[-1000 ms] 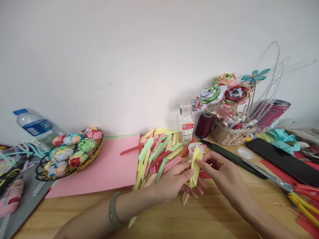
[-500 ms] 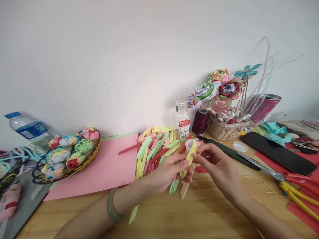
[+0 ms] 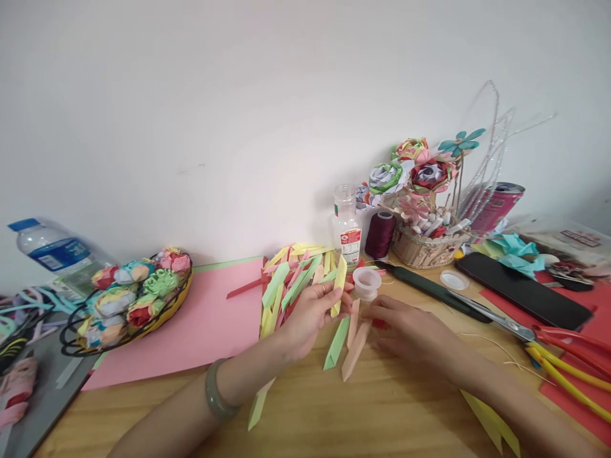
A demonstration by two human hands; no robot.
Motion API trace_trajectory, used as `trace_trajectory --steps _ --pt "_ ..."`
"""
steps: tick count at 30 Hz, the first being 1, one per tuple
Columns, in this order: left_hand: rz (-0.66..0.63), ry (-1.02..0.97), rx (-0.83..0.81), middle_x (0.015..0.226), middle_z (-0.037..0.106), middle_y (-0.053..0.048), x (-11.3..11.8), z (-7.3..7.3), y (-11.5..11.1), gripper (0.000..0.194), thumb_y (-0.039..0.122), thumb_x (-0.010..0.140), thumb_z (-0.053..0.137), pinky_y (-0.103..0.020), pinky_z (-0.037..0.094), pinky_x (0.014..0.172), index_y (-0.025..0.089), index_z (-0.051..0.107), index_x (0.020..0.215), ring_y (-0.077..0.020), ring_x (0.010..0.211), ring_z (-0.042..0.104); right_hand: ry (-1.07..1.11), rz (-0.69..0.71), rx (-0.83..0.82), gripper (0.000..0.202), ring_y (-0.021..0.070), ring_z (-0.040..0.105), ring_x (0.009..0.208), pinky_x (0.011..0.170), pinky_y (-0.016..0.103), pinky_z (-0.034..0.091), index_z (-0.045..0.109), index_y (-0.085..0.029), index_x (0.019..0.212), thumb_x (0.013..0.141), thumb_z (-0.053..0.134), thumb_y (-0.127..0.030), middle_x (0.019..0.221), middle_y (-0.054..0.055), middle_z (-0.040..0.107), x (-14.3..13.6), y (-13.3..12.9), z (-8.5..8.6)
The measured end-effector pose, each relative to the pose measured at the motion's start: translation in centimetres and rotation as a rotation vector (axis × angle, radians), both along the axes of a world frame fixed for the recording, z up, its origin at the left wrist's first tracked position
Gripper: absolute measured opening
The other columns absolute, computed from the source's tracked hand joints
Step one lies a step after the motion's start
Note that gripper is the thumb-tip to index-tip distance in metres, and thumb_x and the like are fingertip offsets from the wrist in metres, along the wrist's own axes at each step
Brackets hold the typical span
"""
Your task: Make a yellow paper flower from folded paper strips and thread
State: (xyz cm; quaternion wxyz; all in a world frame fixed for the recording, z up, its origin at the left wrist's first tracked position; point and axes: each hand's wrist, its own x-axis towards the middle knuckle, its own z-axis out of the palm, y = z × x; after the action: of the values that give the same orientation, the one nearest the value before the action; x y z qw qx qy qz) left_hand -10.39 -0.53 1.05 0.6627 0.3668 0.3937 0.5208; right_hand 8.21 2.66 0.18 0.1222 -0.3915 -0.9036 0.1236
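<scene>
The left hand [image 3: 315, 312] pinches 1 folded yellow paper strip [image 3: 339, 286], held slanted above the wooden table [image 3: 382, 407]. The right hand [image 3: 405, 324] has bent fingers beside 2 peach strips [image 3: 356, 350]; its grip is unclear. Just beyond both hands stands 1 small clear cup [image 3: 366, 282].

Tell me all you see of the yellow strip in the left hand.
The yellow strip looks like folded paper: narrow, flat-sided, with a slanted top end and a visible lengthwise crease or edge. It stands nearly upright, its top leaning slightly right, pinched in the left hand, whose thumb and fingers cover part of its middle. The right hand is apart from it. Its far side is hidden.
</scene>
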Motion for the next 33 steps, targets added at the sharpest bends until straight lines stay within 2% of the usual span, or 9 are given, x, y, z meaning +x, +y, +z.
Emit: trace_trajectory --steps 2,5,10,15,17,19,21,26,33 --pt "0.017 -0.016 0.017 0.081 0.057 -0.003 -0.4 0.4 0.2 0.017 0.030 0.076 0.062 -0.031 0.044 0.082 0.013 0.063 0.071 -0.0112 0.074 0.053 0.045 0.035 -0.049 0.042 0.0168 0.063 0.081 0.067 0.026 0.048 0.061 -0.033 0.107 0.072 0.051 -0.011 0.105 0.000 0.066 0.0 0.1 0.3" --pt "0.086 -0.016 0.069 0.077 0.055 0.000 -1.4 1.3 0.7 0.017 0.030 0.077 0.061 -0.028 0.045 0.077 0.014 0.064 0.082 -0.0089 0.068 0.052 0.113 0.034 -0.039 0.025 0.0167 0.064 0.074 0.062 0.026 0.047 0.064 -0.026 0.101 0.081 0.050 -0.018 0.093 0.003 0.069 -0.4 0.3 1.0" --pt "0.171 -0.031 0.122 0.075 0.052 0.001 -2.6 2.6 1.3 0.015 0.028 0.079 0.060 -0.022 0.045 0.070 0.015 0.063 0.086 -0.0072 0.066 0.050 -0.103 0.004 0.171 0.021 0.0183 0.063 0.079 0.061 0.025 0.045 0.062 -0.019 0.095 0.087 0.043 -0.014 0.088 0.006 0.067 -3.0 0.1 2.3" --pt "0.198 -0.082 0.141 0.075 0.054 0.000 -2.8 3.1 1.4 0.018 0.025 0.078 0.060 -0.021 0.044 0.064 0.013 0.062 0.092 -0.0069 0.063 0.051 -0.253 0.063 0.257 0.024 0.0194 0.061 0.076 0.054 0.024 0.041 0.062 -0.013 0.080 0.078 0.045 0.003 0.083 0.009 0.064 -6.7 1.1 2.4" --pt "0.220 -0.099 0.138 0.078 0.055 -0.001 -2.8 3.3 1.3 0.018 0.023 0.078 0.061 -0.022 0.045 0.065 0.013 0.062 0.092 -0.0073 0.064 0.053 -0.300 0.077 0.288 0.021 0.0186 0.060 0.077 0.054 0.024 0.042 0.062 -0.013 0.082 0.079 0.046 0.002 0.085 0.008 0.063 -7.7 1.7 2.1" --pt "0.247 -0.109 0.135 0.080 0.056 -0.001 -2.8 3.5 1.3 0.016 0.023 0.078 0.061 -0.023 0.046 0.068 0.012 0.063 0.089 -0.0078 0.066 0.054 -0.331 0.076 0.318 0.014 0.0159 0.059 0.078 0.057 0.025 0.045 0.060 -0.013 0.087 0.084 0.048 -0.007 0.087 0.005 0.062 -8.4 2.2 1.8" --pt "0.266 -0.104 0.133 0.079 0.057 -0.001 -2.9 3.6 1.3 0.016 0.023 0.078 0.060 -0.023 0.046 0.072 0.013 0.064 0.090 -0.0083 0.069 0.056 -0.347 0.073 0.345 0.010 0.0140 0.058 0.078 0.061 0.026 0.047 0.059 -0.014 0.088 0.086 0.050 -0.013 0.087 0.003 0.061 -8.6 2.5 1.6" --pt "0.285 -0.079 0.147 0.075 0.057 -0.001 -2.8 3.6 1.3 0.021 0.024 0.078 0.060 -0.023 0.045 0.074 0.013 0.065 0.096 -0.0092 0.073 0.055 -0.297 0.065 0.409 0.019 0.0192 0.058 0.079 0.050 0.025 0.035 0.061 -0.014 0.074 0.080 0.048 -0.001 0.081 0.008 0.062 -8.0 2.7 2.3" --pt "0.313 0.090 0.211 0.069 0.052 0.001 -2.3 3.4 1.0 0.015 0.025 0.080 0.056 -0.017 0.041 0.058 0.015 0.064 0.087 -0.0060 0.060 0.047 -0.117 -0.075 0.430 0.028 0.0157 0.056 0.066 0.047 0.024 0.021 0.059 -0.017 0.070 0.089 0.039 -0.020 0.070 0.005 0.062 -6.4 2.9 3.5"
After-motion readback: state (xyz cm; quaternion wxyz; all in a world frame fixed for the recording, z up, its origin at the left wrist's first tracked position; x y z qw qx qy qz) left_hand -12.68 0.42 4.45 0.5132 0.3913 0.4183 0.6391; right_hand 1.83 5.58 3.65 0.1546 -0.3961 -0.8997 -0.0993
